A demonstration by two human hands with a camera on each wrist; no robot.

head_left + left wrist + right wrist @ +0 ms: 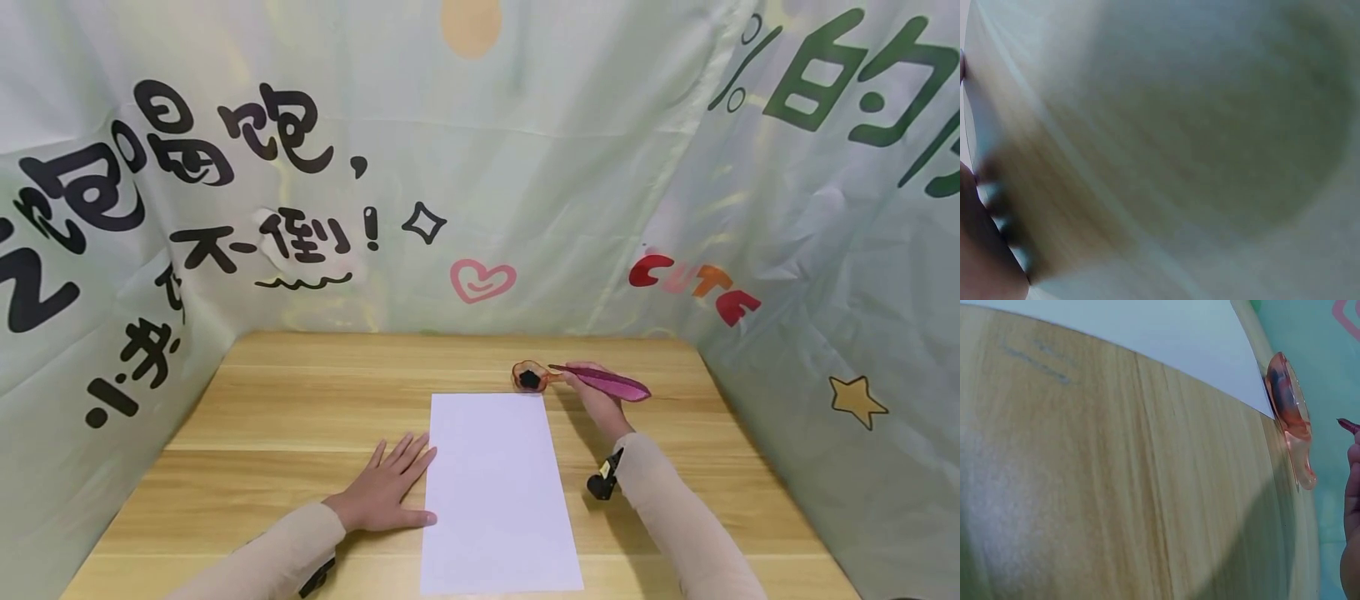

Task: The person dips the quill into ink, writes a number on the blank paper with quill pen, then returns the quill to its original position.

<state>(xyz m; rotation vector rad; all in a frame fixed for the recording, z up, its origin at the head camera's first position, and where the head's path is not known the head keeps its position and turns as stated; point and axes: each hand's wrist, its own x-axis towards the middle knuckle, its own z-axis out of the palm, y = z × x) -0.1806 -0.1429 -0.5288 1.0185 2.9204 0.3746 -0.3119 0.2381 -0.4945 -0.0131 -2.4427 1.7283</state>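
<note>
A white sheet of paper (495,492) lies lengthwise on the wooden table. My left hand (386,492) rests flat beside it, fingers spread, with its fingertips and thumb at the sheet's left edge. Beyond the sheet's far right corner, my right hand (600,406) pinches a magenta, feather-shaped pen (611,383) with a thin dark tip. The tip (1347,425) stands apart from a small translucent orange dish (1300,440) in the right wrist view. That dish has a short handle and holds something dark (529,380).
A printed cloth (555,183) hangs behind the table and along both sides. The bare wooden tabletop (300,417) stretches to the left of the sheet. Wrist cameras sit on both sleeves, the right one (603,477) showing plainly.
</note>
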